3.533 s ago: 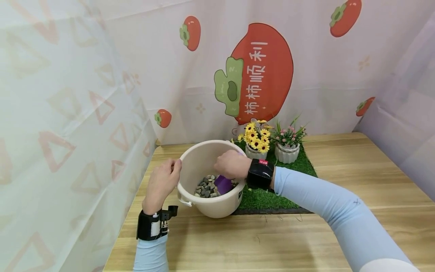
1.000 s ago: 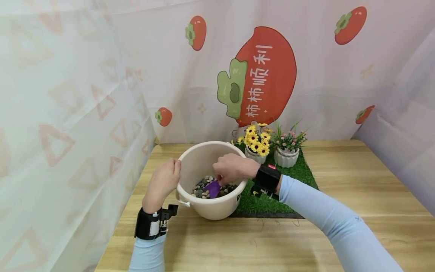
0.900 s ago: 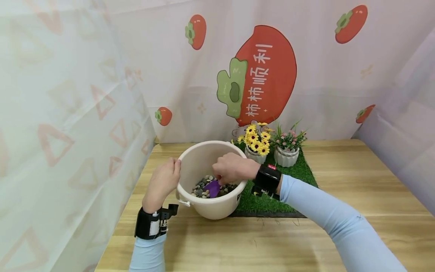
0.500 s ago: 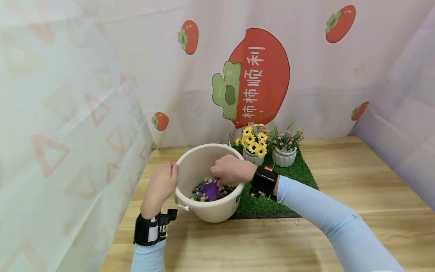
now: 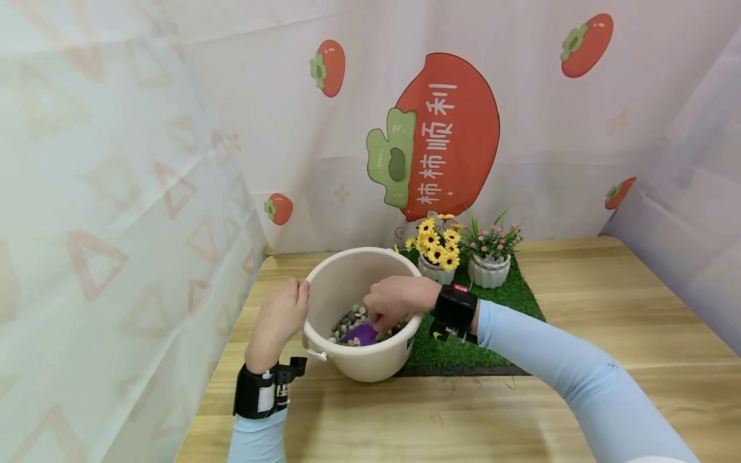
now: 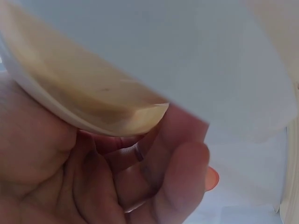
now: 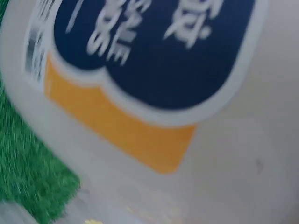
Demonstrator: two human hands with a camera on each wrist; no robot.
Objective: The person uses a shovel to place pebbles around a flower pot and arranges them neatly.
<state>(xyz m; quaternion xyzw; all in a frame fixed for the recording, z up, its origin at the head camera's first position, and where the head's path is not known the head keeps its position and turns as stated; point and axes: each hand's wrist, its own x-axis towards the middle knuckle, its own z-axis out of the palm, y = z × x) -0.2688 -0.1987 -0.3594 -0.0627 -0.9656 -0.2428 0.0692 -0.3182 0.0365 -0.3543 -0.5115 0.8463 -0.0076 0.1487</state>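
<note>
A cream plastic bucket (image 5: pixel 376 365) stands on the table, partly over the green mat, with small pebbles (image 5: pixel 354 316) at its bottom. My left hand (image 5: pixel 279 321) grips the left of the rim; in the left wrist view the fingers (image 6: pixel 182 172) curl under its edge. Down inside the bucket, my right hand (image 5: pixel 399 299) holds a purple scoop (image 5: pixel 361 335), its blade partly sunk among the pebbles and its handle hidden by the hand. The right wrist view is filled by the bucket's outer wall (image 7: pixel 233 154) and its label (image 7: pixel 121 135).
Behind and right of the bucket, a potted yellow flower (image 5: pixel 438 247) and a potted pink flower (image 5: pixel 489 270) stand on an artificial grass mat (image 5: pixel 463 354). A wooden table (image 5: pixel 608 289) lies beneath. Printed cloth (image 5: pixel 324 141) hangs at the back and both sides.
The scoop has moved left from the right side of the bucket and its blade now sits lower in the pebbles. My right hand dipped slightly with it; my left hand stays on the rim.
</note>
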